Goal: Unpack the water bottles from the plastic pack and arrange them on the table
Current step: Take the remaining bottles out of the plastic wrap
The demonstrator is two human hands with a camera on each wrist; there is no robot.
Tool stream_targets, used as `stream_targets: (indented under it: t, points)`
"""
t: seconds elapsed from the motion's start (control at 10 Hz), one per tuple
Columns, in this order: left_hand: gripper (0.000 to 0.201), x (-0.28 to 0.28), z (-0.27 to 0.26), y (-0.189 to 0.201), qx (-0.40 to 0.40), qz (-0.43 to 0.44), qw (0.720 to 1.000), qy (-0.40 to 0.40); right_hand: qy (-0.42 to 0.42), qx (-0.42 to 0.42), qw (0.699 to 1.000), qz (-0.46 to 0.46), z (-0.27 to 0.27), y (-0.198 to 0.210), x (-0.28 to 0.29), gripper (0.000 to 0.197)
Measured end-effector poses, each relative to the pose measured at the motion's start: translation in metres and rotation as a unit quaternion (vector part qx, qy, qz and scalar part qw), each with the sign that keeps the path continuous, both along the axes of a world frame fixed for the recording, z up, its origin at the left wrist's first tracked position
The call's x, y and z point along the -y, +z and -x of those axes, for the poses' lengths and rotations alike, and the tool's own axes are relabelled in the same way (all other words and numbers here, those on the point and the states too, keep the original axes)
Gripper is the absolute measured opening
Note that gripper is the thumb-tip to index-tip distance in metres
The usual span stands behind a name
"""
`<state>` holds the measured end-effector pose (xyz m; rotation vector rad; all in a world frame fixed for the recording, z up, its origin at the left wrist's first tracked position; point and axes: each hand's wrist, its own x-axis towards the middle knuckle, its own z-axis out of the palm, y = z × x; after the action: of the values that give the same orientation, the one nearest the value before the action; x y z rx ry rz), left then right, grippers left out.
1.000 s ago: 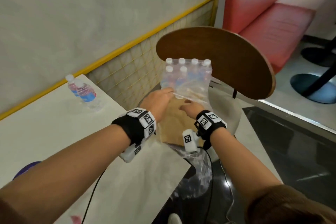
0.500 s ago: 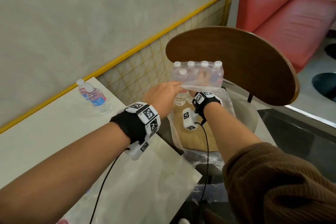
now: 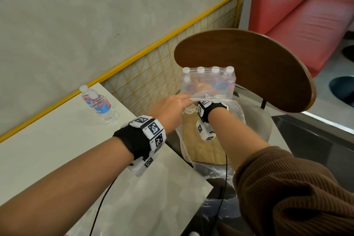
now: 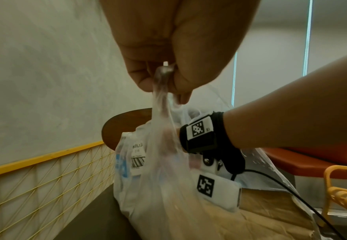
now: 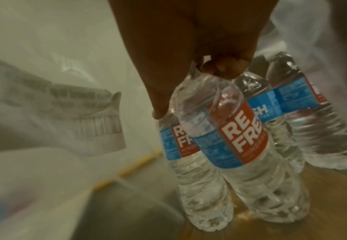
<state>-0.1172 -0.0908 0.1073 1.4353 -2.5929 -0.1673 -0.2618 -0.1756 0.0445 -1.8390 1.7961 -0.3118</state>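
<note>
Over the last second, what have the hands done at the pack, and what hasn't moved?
The right hand went from the pack's opening deep inside the plastic pack and now grips bottles by their necks. The left hand took hold of the loose wrap and pinches it, pulling the opening up. The pack stayed on the chair; the two bottles stayed on the table.

A wooden chair back (image 3: 247,67) stands at one o'clock, a red bench (image 3: 298,13) at two, a yellow lattice rail (image 3: 153,74) at eleven.
</note>
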Motion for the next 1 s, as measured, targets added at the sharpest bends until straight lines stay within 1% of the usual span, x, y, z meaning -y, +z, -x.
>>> stream_targets:
  t: [0.1, 0.2, 0.3, 0.4, 0.5, 0.6, 0.7, 0.8, 0.9, 1.0]
  points:
    - [0.059, -0.004, 0.0, -0.003, 0.001, 0.005, 1.0, -0.014, -0.065, -0.017, 0.998, -0.012, -0.021, -0.024, -0.007, 0.049]
    - [0.059, -0.006, -0.002, -0.005, 0.0, 0.01, 1.0, -0.012, -0.128, -0.037, 0.989, -0.061, -0.05, 0.019, -0.017, 0.03]
    - [0.06, -0.007, -0.001, -0.005, 0.001, 0.011, 1.0, -0.014, -0.094, -0.008, 0.995, 0.042, -0.031, 0.035, -0.009, 0.046]
    - [0.06, -0.008, 0.002, -0.005, -0.004, 0.01, 1.0, -0.015, -0.125, -0.066, 0.99, -0.015, -0.053, 0.034, -0.046, 0.038]
    - [0.06, -0.008, 0.001, -0.009, 0.0, 0.014, 1.0, -0.017, 0.006, -0.287, 0.957, -0.039, -0.05, 0.041, -0.061, 0.03]
    - [0.06, -0.005, -0.001, -0.012, 0.003, 0.001, 1.0, -0.012, -0.098, -0.19, 0.977, -0.014, -0.044, 0.036, -0.046, 0.039]
    - [0.062, -0.004, -0.003, -0.013, -0.004, -0.01, 1.0, -0.008, -0.097, -0.278, 0.95, -0.103, -0.083, 0.042, -0.075, 0.04]
    - [0.064, -0.006, -0.006, -0.014, -0.009, -0.016, 1.0, -0.007, -0.125, -0.292, 0.937, -0.144, -0.126, 0.032, -0.09, 0.047]
    - [0.063, -0.007, -0.008, -0.015, 0.002, -0.012, 1.0, -0.006, -0.137, -0.291, 0.945, -0.059, -0.111, 0.033, -0.083, 0.038]
    - [0.063, -0.008, -0.009, -0.014, 0.007, -0.013, 1.0, 0.0, -0.097, -0.244, 0.951, -0.165, -0.096, 0.033, -0.086, 0.041]
